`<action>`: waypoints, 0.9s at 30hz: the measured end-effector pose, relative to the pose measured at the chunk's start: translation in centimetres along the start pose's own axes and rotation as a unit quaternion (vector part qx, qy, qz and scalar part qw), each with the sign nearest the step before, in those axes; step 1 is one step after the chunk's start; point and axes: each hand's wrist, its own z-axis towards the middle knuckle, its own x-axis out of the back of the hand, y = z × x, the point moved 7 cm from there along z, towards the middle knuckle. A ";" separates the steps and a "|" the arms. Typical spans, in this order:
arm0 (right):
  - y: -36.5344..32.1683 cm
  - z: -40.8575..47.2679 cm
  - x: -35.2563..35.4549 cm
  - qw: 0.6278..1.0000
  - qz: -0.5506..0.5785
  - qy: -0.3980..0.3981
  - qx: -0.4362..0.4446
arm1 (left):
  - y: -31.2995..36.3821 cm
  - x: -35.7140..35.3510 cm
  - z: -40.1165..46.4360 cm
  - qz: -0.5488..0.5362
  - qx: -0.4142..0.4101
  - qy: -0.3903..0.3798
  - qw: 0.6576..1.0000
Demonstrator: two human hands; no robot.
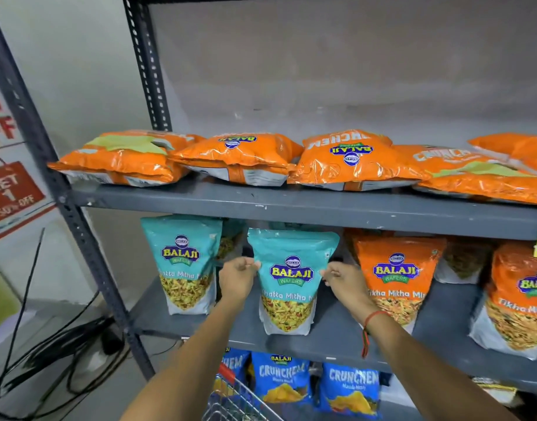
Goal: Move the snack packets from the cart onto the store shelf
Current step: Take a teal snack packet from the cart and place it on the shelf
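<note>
At the far left a red and white sale sign (12,189) hangs on the wall, and black cables (48,354) trail over the floor below it. Next comes the grey metal rack (79,232) with its slotted upright. On its top shelf (291,208) orange packets (240,156) lie flat in a row. On the middle shelf (337,335) a teal packet (185,262) stands upright at the left end.

Just right of it, the left hand (237,279) pinches the left edge of a second teal packet (291,281), its fingers (252,264) closed on the side seam. This packet stands upright on the middle shelf, near the front edge, its base resting on the shelf. The right hand (344,281) grips the packet's right edge in the same way, fingers curled tight on the seam; a red thread band (372,322) circles that wrist.

Further right, orange standing packets (394,281) fill the rest of the middle shelf. Below, blue packets (281,378) stand on the lower shelf, and the wire rim of the cart (231,399) shows at the bottom, between the forearms.
</note>
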 end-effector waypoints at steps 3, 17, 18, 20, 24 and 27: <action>1.3 0.5 -0.4 0.998 0.055 -0.005 -0.016 | -0.4 -0.4 0.6 -0.014 -0.013 0.004 1.000; 10.7 -2.9 -11.1 0.940 0.186 -0.248 -0.145 | -14.0 -5.7 -2.9 -0.007 0.102 -0.138 0.985; 10.8 -2.6 -11.4 0.943 0.193 -0.233 -0.142 | -14.0 -5.7 -2.6 -0.004 0.096 -0.134 0.986; 10.9 -2.1 -12.0 0.946 0.199 -0.213 -0.143 | -14.3 -5.7 -2.0 -0.001 0.089 -0.129 0.988; 10.8 -1.6 -13.0 0.944 0.212 -0.212 -0.138 | -14.4 -5.3 -1.1 0.010 0.087 -0.124 0.988; 10.8 -1.8 -13.0 0.941 0.224 -0.208 -0.142 | -14.1 -5.1 -1.3 0.015 0.080 -0.122 0.989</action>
